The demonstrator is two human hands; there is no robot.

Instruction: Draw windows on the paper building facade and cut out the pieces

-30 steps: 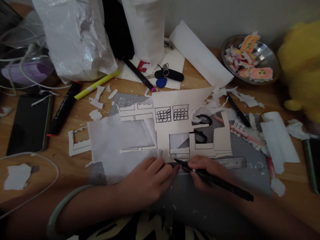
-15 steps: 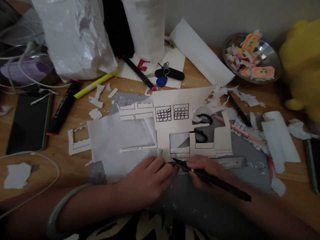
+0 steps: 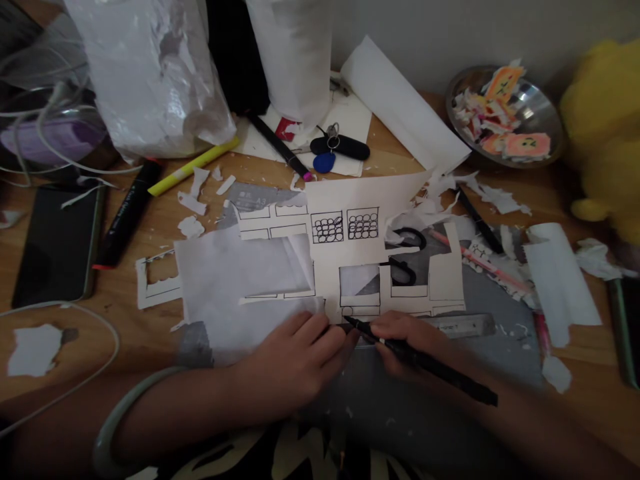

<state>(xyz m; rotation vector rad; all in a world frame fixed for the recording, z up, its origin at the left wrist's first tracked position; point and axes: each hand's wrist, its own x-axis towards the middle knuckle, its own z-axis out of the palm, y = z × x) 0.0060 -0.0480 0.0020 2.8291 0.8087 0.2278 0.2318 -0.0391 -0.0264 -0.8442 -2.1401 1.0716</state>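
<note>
My right hand (image 3: 405, 340) grips a black marker pen (image 3: 445, 373), its tip touching the lower edge of a cut-out sheet of paper (image 3: 325, 257), beside a small drawn circle. Drawn on this sheet are black-lined boxes, two of them filled with rows of little circles, and window-like holes are cut through it. With its fingers curled together, my left hand (image 3: 305, 360) holds the sheet at its lower edge. Plain white paper (image 3: 225, 273) lies under the sheet's left part. Black scissor handles (image 3: 403, 270) show through a hole at the right.
A grey cutting mat (image 3: 505, 333) and a ruler (image 3: 465, 325) lie beneath the work. Around them are a phone (image 3: 55, 247), a black marker (image 3: 127, 217), a yellow marker (image 3: 193, 167), keys (image 3: 333, 137) and paper scraps. A metal bowl (image 3: 537, 110) of coloured paper pieces stands at the back right.
The pen tip has shifted very slightly left beside the drawn circle, and the pen's rear end has moved a little left and down. My left hand stays in place.
</note>
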